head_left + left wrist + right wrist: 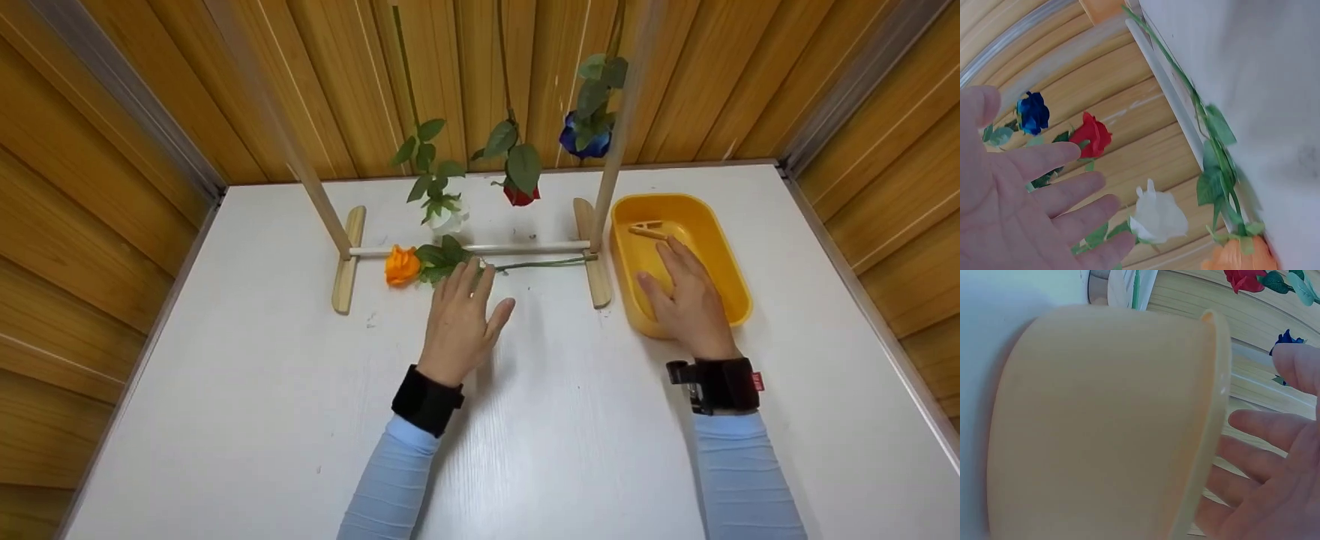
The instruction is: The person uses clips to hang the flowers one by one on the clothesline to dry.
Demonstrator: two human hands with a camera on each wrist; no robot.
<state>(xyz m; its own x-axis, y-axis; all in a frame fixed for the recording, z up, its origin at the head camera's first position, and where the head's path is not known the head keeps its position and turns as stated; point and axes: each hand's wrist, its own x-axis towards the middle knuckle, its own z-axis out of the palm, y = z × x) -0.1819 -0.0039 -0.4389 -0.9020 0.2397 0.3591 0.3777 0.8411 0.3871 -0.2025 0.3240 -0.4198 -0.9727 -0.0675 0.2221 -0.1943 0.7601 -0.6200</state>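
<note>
An orange artificial rose (403, 266) lies on its side along the white bar of the wooden stand, its stem (544, 263) stretching right to the stand's foot. My left hand (459, 322), fingers spread and holding nothing, is over its leaves; in the left wrist view the palm (999, 208) shows bare. My right hand (694, 307) reaches over the yellow basin (637, 319) with straight, parted fingers. Inside the basin, just beyond those fingertips, sits a wooden clothespin (649, 229). In the right wrist view the basin's wall (1095, 422) hides part of the fingers.
White (448, 217), red (522, 195) and blue (586, 139) roses hang blossom-down behind the bar. Two upright poles (611, 176) rise from the stand's feet (343, 289). Wood-patterned panels (90, 225) enclose the white table (247, 390) at the back and sides.
</note>
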